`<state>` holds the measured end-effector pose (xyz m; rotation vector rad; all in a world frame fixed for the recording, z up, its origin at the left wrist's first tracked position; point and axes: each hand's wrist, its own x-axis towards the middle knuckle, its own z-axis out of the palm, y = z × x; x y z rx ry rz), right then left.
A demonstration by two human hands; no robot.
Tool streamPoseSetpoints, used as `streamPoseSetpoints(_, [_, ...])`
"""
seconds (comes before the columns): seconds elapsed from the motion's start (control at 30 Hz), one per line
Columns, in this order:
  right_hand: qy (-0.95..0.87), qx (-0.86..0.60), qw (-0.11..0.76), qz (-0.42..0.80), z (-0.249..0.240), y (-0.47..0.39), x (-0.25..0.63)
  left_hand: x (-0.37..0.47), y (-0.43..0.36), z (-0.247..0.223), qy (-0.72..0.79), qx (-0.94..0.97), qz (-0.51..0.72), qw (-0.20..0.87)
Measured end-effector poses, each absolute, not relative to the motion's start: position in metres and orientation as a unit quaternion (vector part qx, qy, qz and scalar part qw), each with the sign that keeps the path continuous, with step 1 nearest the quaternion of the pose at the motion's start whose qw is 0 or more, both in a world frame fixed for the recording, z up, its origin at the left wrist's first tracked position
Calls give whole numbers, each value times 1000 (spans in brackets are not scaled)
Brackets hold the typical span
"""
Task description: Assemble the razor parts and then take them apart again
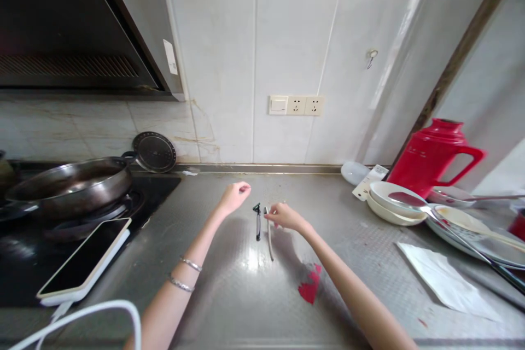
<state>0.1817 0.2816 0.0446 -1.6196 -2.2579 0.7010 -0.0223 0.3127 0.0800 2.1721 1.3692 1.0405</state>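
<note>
My left hand (237, 197) is held over the steel counter, its fingers curled closed and nothing showing in them. Just right of it lies a dark-handled razor (258, 224), with its head toward the wall. My right hand (286, 216) has its fingers pinched at the upper end of a thin, pale-handled toothbrush (269, 238). The brush lies nearly parallel to the razor, and the fingers partly cover its head end. Nearer the front edge, a torn red scrap (310, 284) sits on the counter by my right forearm.
On the left, a steel pan (82, 183) stands on the black cooktop (162, 188), with a phone (86, 260) on a white block and a white cable (123, 306). At right are a red thermos (429, 156), stacked bowls (394, 213), a ladle (459, 238) and a white napkin (445, 279).
</note>
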Motion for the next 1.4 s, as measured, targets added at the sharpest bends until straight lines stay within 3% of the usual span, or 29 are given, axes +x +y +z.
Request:
streamPoseSetpoints(0.1, [-780,-578,63,231,46,276,157,-36,305,79,492,761,373,202])
streamPoseSetpoints(0.23, [-763,-623,25,170,42,276,135,-48,291,75,512,753,349,222])
streamPoseSetpoints(0.63, [-763,-628,72,135,32,284,130,-37,254,54,544,782,237,190])
streamPoseSetpoints(1.0, [-749,-636,142,120,39,271,273,26,227,22,593,792,97,106])
streamPoseSetpoints(1.4, [-708,-691,88,112,13,252,331,56,233,16,637,765,49,79])
